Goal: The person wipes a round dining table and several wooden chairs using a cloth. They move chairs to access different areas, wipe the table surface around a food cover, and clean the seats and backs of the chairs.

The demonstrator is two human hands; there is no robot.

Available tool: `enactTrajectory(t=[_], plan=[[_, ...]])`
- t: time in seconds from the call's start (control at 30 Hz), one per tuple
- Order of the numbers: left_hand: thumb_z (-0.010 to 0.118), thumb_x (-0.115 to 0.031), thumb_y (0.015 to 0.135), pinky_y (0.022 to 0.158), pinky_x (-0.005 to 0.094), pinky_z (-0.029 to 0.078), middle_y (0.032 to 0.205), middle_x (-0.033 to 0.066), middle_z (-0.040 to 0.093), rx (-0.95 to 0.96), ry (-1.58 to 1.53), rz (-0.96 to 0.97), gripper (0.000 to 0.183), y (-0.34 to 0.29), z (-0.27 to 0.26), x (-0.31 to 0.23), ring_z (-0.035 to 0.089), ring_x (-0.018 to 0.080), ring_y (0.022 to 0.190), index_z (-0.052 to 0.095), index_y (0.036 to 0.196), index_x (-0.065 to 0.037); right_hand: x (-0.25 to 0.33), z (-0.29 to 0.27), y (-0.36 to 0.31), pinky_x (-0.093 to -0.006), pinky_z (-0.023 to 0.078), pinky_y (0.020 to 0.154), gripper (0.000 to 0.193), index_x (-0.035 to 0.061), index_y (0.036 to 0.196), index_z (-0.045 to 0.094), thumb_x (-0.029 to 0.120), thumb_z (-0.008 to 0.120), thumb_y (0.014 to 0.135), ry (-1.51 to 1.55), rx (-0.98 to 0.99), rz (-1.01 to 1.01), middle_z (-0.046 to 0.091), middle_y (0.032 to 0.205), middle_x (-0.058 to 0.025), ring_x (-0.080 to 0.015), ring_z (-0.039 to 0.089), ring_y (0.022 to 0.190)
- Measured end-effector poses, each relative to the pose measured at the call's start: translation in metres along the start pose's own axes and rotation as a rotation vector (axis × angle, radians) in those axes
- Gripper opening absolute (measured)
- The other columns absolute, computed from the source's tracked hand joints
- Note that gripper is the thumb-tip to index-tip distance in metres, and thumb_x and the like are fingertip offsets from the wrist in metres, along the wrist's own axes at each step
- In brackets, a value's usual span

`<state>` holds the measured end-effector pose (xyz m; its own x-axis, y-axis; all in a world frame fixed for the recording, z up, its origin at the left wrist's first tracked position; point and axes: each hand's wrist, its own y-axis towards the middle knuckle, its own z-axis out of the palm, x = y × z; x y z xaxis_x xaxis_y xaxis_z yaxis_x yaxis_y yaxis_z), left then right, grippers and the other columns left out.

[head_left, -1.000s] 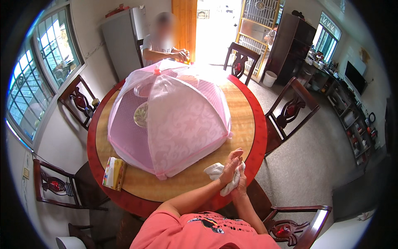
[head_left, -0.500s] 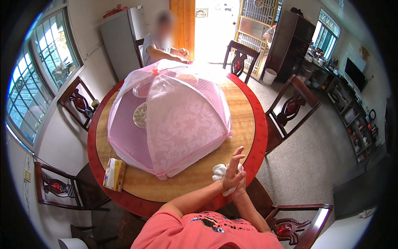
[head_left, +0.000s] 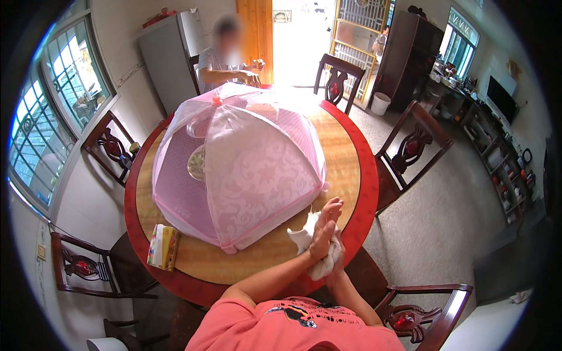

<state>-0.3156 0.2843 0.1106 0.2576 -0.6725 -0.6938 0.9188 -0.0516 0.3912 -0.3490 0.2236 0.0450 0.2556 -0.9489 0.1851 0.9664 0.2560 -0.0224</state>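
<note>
A white cloth (head_left: 301, 235) is pressed between my two hands above the near right edge of the round table. My left hand (head_left: 321, 241) lies over it with the fingers held together and pointing away from me. Beneath and to the right, my right hand (head_left: 338, 260) holds the cloth from the other side, its fingers partly hidden. One end of the cloth sticks out left of my hands, and another part hangs below them. Close by on the table stands a pink mesh food cover (head_left: 263, 169), with a plate of green food (head_left: 196, 164) visible through it.
The round table (head_left: 193, 275) has a red rim. A tissue pack (head_left: 163, 248) lies at its near left. Carved wooden chairs (head_left: 410, 143) surround it. Across the table is another person (head_left: 219, 64), near a grey fridge (head_left: 167, 64). A white bin (head_left: 380, 103) stands by the doorway.
My hands have shifted slightly left, and the cloth has spread out, showing more on the left and below. The person opposite has moved their hands.
</note>
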Motion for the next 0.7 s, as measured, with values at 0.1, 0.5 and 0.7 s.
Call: enactTrajectory(t=[0.1,0.5,0.7], plan=[[0.052,-0.037,0.086,0.109,0.0374,0.017,0.14,0.0141,0.029,-0.048,0.073,0.043,0.054,-0.009,-0.009,0.023,0.027,0.0251,0.132,0.042,0.124,-0.001,0.0,-0.03,0.003,-0.0383,0.041,0.092,0.044,0.009,0.128,0.039,0.039,0.032,0.097,-0.239,0.062,0.028,0.049,0.117,-0.0092,-0.0229,0.049,0.107],[0.056,-0.049,0.08,0.106,0.0451,0.02,0.138,0.023,0.031,0.253,0.525,0.293,0.065,-0.013,-0.01,0.008,0.026,0.0356,0.132,0.043,0.123,-0.003,0.002,-0.069,0.013,-0.0308,0.039,0.09,0.037,0.01,0.118,0.045,0.036,0.029,0.098,-0.219,0.057,0.019,0.05,0.104,-0.0051,-0.018,0.049,0.099],[0.057,-0.051,0.078,0.105,0.046,0.021,0.137,0.0248,0.031,0.28,0.551,0.329,0.066,-0.014,-0.01,0.008,0.027,0.0379,0.131,0.045,0.121,-0.002,0.004,-0.053,0.012,-0.0308,0.039,0.09,0.037,0.0099,0.118,0.046,0.036,0.029,0.098,-0.227,0.01,-0.012,0.05,0.104,-0.0049,-0.0179,0.049,0.099]])
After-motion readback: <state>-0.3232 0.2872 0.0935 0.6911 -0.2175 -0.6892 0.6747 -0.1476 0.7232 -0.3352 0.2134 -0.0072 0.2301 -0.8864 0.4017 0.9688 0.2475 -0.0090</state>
